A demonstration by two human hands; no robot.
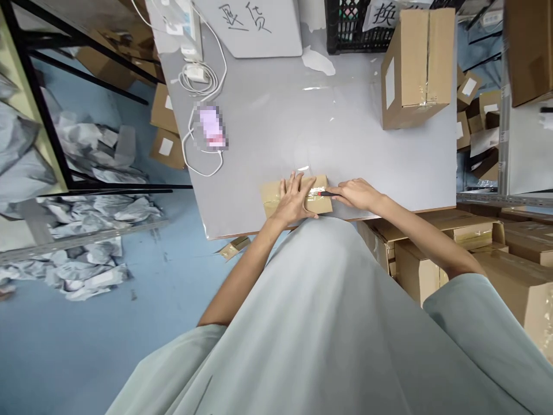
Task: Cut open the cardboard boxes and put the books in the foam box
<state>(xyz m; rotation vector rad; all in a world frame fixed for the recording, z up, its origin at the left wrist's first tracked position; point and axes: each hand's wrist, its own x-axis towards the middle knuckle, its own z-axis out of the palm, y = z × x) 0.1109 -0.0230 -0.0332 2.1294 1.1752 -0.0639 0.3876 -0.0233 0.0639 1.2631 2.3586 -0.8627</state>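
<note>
A small brown cardboard box point(271, 196) lies at the front edge of the grey table point(345, 115), with shiny clear tape along its top. My left hand point(295, 197) rests flat on the box, fingers spread, pressing on its upper face. In my right hand point(356, 193) is a slim cutter point(327, 194), black with a red part near its tip. The cutter's tip meets the taped seam near the right end of the box. The blade itself is too small to make out.
A taller taped carton point(425, 63) stands at the table's right. A black plastic crate point(358, 29) and a white board with handwriting point(263, 29) are at the back. A blurred-out phone-like item point(211, 125) and a white cable point(216, 80) lie left. Cartons point(518, 282) are stacked below right.
</note>
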